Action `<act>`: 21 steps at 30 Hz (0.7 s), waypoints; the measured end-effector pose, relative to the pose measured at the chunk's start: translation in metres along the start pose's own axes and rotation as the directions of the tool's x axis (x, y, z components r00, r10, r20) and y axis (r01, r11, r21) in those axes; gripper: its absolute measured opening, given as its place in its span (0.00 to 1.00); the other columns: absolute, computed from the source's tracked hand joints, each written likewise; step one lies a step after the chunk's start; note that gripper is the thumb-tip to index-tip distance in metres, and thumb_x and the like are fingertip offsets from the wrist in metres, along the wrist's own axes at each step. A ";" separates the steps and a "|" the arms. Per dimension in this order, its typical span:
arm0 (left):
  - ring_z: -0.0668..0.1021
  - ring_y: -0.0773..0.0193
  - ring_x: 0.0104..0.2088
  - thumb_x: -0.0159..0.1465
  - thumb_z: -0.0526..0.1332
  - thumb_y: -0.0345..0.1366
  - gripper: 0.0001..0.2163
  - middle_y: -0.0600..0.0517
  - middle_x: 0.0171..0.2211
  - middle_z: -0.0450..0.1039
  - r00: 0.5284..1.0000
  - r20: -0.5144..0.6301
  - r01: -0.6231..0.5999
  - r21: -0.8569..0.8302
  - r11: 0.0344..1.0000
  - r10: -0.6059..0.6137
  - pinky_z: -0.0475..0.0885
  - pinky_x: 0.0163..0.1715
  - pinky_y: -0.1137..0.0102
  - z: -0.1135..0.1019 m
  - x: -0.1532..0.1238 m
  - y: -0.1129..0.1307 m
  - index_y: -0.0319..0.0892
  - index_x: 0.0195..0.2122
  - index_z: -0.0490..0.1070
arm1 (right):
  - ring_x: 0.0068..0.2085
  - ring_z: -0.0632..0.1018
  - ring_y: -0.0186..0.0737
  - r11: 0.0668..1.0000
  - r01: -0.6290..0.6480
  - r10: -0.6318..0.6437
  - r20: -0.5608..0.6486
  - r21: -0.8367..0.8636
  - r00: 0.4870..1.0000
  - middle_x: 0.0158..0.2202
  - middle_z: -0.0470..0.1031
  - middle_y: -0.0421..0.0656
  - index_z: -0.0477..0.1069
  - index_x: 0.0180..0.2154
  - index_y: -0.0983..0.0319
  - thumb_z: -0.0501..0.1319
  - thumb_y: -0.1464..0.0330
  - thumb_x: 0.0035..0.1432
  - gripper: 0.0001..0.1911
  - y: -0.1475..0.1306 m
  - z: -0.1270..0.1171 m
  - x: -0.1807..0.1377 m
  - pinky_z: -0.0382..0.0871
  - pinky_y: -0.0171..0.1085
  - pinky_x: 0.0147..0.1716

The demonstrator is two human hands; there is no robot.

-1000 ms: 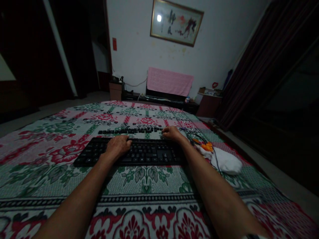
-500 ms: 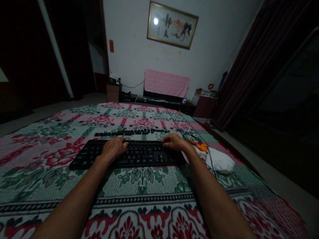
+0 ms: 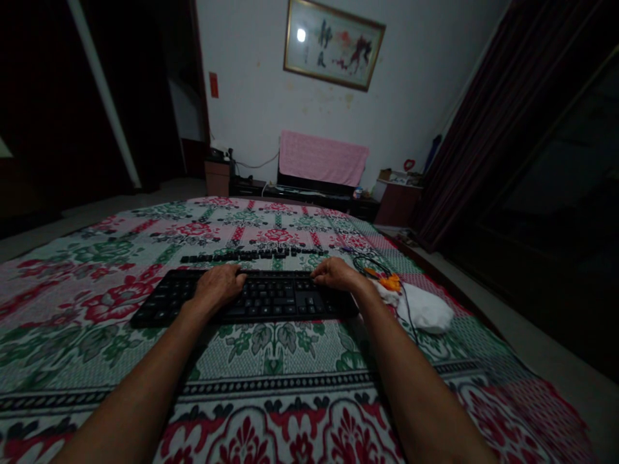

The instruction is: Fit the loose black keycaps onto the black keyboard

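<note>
A black computer keyboard (image 3: 275,303) lies flat on the patterned bedspread (image 3: 275,361). My left hand (image 3: 220,283) is over its left half, the fingers curled toward the far edge and the thumb on top, gripping it. On the right part of the keyboard my right hand (image 3: 336,274) has thumb and fingertips pinched together, low at the upper row of keys. Whatever is between those fingertips is too small and dark to make out. Just beyond the keyboard, loose black keycaps (image 3: 251,255) stand in an uneven row.
To the right lie a white bundle (image 3: 430,309), an orange item (image 3: 391,282) and a dark cable (image 3: 370,261). A pink towel (image 3: 323,158) drapes over a screen by the far wall, under a framed picture (image 3: 333,45). Dark curtains (image 3: 464,122) hang at the right.
My right fingertips have shifted slightly left and down onto the keys. My left hand keeps its place on the keyboard. The camera view has tilted a little.
</note>
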State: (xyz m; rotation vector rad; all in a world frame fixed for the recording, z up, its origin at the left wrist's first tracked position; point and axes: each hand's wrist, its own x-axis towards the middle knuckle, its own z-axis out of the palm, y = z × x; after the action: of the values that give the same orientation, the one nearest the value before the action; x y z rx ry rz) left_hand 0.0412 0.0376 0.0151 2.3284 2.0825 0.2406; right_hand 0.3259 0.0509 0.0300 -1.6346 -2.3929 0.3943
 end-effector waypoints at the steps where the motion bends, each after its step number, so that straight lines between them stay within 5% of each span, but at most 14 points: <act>1: 0.72 0.54 0.46 0.58 0.44 0.44 0.22 0.44 0.45 0.71 1.000 0.001 -0.004 0.001 1.000 0.004 0.65 0.43 0.65 0.000 0.000 0.000 0.41 0.47 0.68 | 0.32 0.75 0.34 1.000 0.004 -0.004 0.004 -0.014 1.000 0.33 0.77 0.40 0.76 0.36 0.61 0.59 0.71 0.45 0.14 -0.001 0.000 0.000 0.64 0.28 0.30; 7: 0.72 0.53 0.45 0.58 0.44 0.45 0.23 0.44 0.45 0.71 1.000 -0.014 -0.007 0.001 1.000 0.007 0.65 0.43 0.63 0.002 0.001 -0.001 0.41 0.48 0.68 | 0.33 0.75 0.34 1.000 0.018 -0.018 -0.008 -0.009 1.000 0.32 0.78 0.40 0.76 0.35 0.62 0.57 0.70 0.47 0.13 -0.004 -0.002 -0.001 0.64 0.28 0.31; 21: 0.73 0.54 0.44 0.58 0.44 0.45 0.22 0.44 0.43 0.72 1.000 -0.006 -0.012 0.021 1.000 0.012 0.65 0.42 0.64 0.002 0.002 -0.001 0.41 0.46 0.68 | 0.21 0.66 0.26 0.938 -0.204 0.213 -0.001 0.282 0.977 0.20 0.71 0.37 0.75 0.27 0.67 0.61 0.68 0.41 0.10 -0.002 0.005 0.001 0.57 0.25 0.20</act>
State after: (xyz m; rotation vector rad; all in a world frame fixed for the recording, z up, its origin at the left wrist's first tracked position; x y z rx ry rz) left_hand 0.0408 0.0397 0.0130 2.3555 2.0840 0.2279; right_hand 0.3219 0.0503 0.0260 -1.7475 -2.0331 0.7039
